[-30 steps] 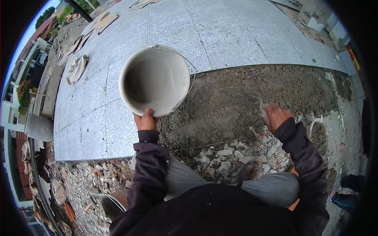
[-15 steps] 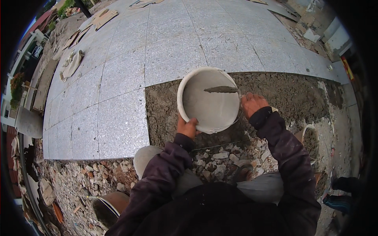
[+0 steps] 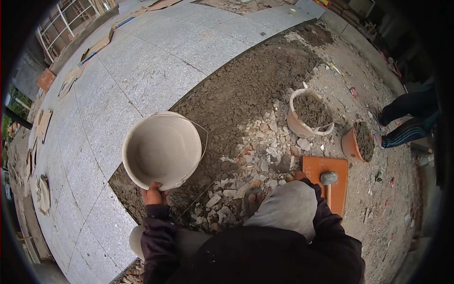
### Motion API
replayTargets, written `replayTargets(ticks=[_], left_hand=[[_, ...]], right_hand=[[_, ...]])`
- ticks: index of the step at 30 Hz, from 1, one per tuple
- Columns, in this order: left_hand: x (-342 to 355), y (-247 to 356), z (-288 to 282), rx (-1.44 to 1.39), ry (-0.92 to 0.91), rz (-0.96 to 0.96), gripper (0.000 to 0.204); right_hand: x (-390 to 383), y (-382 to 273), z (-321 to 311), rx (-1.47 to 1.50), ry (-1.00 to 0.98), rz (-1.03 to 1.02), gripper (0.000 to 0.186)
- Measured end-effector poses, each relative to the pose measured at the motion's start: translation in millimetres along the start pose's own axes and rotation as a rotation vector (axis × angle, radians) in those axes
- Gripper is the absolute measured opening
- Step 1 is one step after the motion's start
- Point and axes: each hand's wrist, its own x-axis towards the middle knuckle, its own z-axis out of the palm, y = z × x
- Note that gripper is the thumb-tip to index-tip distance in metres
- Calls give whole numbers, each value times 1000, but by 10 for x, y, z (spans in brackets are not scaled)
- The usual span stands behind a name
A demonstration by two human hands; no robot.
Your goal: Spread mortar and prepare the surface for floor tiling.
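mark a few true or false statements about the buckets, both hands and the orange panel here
1. The left hand holds a pale bucket at its near edge. True.
2. The right hand grips that bucket too. False: it is well apart from it, beside the knee.
3. The orange bucket contains a grey-brown mix. True.
4. A grey rounded object lies on the orange panel. True.
5. The held bucket is filled to the rim. False: its inside looks bare.

A dark top with purplish long sleeves is worn with light grey trousers
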Motion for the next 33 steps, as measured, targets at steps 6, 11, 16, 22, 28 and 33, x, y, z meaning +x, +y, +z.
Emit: replayTargets(ticks=[6, 11, 16, 22, 28, 33], left_hand=[[232, -335, 310, 264, -26, 372, 44], [103, -401, 1339, 39, -106, -21, 51], [-227, -985, 1563, 229, -382, 282, 73], [-374, -1133, 1640, 333, -582, 17, 75], [-512, -1283, 1437, 435, -629, -599, 47], [-577, -1507, 1347, 286, -591, -733, 44]], right_hand=[[-1641, 928, 833, 120, 201, 84, 35], [-1076, 860, 345, 82, 236, -166, 34], [-418, 291, -334, 70, 315, -322, 33], [-973, -159, -1089, -86, 627, -121, 30], [-878, 39, -1252, 186, 871, 82, 29], [-453, 743, -1180, 622, 1030, 225, 26]])
